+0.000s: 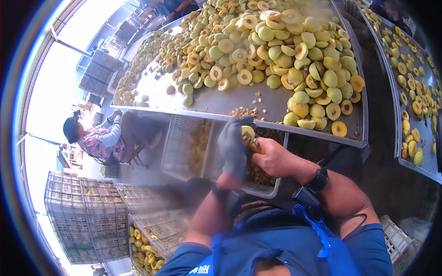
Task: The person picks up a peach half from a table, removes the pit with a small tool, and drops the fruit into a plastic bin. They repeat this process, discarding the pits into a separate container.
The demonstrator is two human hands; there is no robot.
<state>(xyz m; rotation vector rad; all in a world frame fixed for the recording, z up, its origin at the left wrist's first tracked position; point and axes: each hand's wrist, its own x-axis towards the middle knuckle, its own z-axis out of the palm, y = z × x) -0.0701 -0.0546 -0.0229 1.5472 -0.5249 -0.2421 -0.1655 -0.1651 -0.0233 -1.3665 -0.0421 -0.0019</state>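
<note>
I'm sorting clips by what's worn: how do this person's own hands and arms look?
The left hand wears a grey glove; the right hand is bare. The sleeves are short and blue. A black strapped device circles the right wrist, a blurred dark band the left. A thin dark cable loops near the right elbow.

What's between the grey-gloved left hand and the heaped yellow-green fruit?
The metal table's near rim, small brown-white pits, then bare metal; head view.

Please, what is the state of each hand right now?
Left hand: gloved, closed on a cut fruit.
Right hand: bare, fingers closed close to the fruit; what they grip cannot be told.
</note>
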